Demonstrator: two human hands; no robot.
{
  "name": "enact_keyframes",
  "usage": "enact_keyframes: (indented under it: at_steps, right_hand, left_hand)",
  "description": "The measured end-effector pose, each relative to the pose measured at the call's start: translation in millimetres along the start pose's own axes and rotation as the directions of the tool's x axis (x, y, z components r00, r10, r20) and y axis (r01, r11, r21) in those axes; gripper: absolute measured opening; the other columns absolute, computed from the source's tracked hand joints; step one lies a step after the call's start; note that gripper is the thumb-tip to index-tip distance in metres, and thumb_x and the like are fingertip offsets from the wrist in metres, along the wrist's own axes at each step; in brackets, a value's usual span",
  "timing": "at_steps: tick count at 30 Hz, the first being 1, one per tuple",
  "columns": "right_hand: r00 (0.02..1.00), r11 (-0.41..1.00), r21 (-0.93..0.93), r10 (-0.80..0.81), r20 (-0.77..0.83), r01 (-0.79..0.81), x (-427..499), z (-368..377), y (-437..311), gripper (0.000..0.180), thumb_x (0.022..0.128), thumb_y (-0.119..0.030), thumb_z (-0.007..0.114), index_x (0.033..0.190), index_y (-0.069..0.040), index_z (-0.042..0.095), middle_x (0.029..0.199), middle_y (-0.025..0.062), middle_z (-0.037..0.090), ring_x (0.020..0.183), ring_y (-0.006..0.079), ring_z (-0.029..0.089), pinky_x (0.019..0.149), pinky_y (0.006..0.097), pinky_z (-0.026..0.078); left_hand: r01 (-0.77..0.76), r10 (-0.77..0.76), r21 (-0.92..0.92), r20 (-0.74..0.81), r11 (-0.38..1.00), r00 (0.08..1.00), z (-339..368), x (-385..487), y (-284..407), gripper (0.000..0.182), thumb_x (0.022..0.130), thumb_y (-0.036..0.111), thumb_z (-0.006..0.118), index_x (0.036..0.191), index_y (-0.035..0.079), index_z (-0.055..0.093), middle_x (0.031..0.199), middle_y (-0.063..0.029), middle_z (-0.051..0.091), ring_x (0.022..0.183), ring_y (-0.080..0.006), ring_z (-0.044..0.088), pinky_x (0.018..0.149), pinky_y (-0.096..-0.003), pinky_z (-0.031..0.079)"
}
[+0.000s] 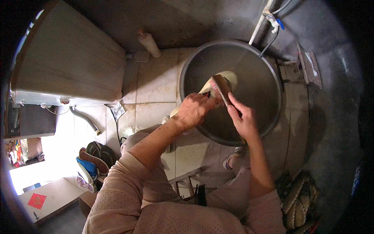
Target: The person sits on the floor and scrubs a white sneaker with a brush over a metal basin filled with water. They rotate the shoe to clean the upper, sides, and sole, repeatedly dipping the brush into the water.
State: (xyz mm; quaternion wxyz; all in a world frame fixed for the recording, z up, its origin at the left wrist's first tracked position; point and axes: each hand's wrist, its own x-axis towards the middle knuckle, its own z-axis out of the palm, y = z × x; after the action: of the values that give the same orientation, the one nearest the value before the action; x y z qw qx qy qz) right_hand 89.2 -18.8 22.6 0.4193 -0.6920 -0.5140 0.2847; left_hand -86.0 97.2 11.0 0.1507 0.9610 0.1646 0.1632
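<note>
My right hand (pixel 243 118) grips the end of a wooden scrubbing brush (pixel 222 89). Its pinkish bristles face left, against or very near a pale cream item, probably a shoe (pixel 206 86). My left hand (pixel 194 110) is on that item from the near side, with its fingers partly hidden and some dark and red material at the fingertips. Both hands are above a large round dark tub (pixel 251 96) of murky water. A cream part of the item shows beyond the brush, at or in the water.
A grey hose (pixel 273 44) runs from a blue-handled tap (pixel 280 24) into the tub. Several shoes (pixel 95 159) are piled on the left, and more (pixel 298 201) at lower right. A large appliance (pixel 73 55) stands left, its drain hose (pixel 86 118) below. A bottle (pixel 149 44) stands by the wall.
</note>
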Motion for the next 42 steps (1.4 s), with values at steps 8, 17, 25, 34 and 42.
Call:
enact_keyframes:
  at_steps: [8, 17, 25, 34, 42]
  right_hand:
    - [0.977, 0.908, -0.362, 0.186, -0.104, -0.211, 12, 5, -13, 0.038, 0.09, -0.024, 0.054, 0.126, -0.011, 0.054, 0.094, 0.0256, 0.062, 0.087, 0.0384, 0.062, 0.072, 0.0416, 0.049]
    - [0.995, 0.986, -0.137, 0.097, -0.025, -0.099, 6, 0, 15, 0.043, 0.088, -0.027, 0.058, 0.125, -0.005, 0.054, 0.1, 0.025, 0.062, 0.088, 0.0343, 0.065, 0.077, 0.0363, 0.049]
    - [0.869, 0.959, -0.231, 0.028, -0.493, -0.162, 10, -30, 30, 0.069, 0.084, -0.031, 0.065, 0.141, -0.01, 0.033, 0.113, 0.0237, 0.059, 0.102, 0.0375, 0.058, 0.088, 0.0427, 0.044]
    - [0.824, 0.691, 0.618, 0.554, -0.12, -0.374, 12, -56, 5, 0.044, 0.071, -0.02, 0.074, 0.107, -0.007, 0.053, 0.073, -0.0013, 0.053, 0.051, 0.0054, 0.044, 0.042, 0.0206, 0.034]
    - [0.917, 0.768, 0.5, 0.34, 0.209, -0.399, -9, -27, -16, 0.059, 0.066, -0.021, 0.079, 0.115, -0.003, 0.05, 0.087, 0.0049, 0.059, 0.07, 0.0124, 0.054, 0.06, 0.0282, 0.045]
  left_hand:
    - [-0.112, 0.115, 0.045, -0.073, 0.993, 0.991, 7, -2, 9, 0.039, 0.074, 0.01, 0.057, 0.113, 0.01, 0.057, 0.079, -0.0092, 0.063, 0.078, -0.0237, 0.062, 0.073, -0.0366, 0.05]
    - [-0.139, 0.133, 0.068, 0.092, 0.988, 0.987, -2, -5, 1, 0.037, 0.074, 0.009, 0.056, 0.112, 0.011, 0.056, 0.088, -0.0067, 0.064, 0.087, -0.0239, 0.062, 0.076, -0.0365, 0.05]
    - [-0.275, 0.276, 0.033, -0.002, 0.961, 0.961, -1, -1, 13, 0.046, 0.08, 0.012, 0.052, 0.127, 0.014, 0.05, 0.094, -0.0054, 0.064, 0.087, -0.0218, 0.06, 0.077, -0.0334, 0.049]
    - [-0.206, 0.208, 0.024, -0.077, 0.978, 0.975, -12, 1, 0, 0.05, 0.08, 0.015, 0.056, 0.129, 0.018, 0.048, 0.088, -0.0037, 0.063, 0.081, -0.0209, 0.058, 0.075, -0.0319, 0.047]
    - [0.283, -0.283, -0.057, -0.369, 0.958, 0.885, -25, 11, -27, 0.03, 0.066, 0.005, 0.067, 0.096, 0.012, 0.068, 0.101, -0.0023, 0.066, 0.104, -0.0235, 0.059, 0.078, -0.036, 0.051]
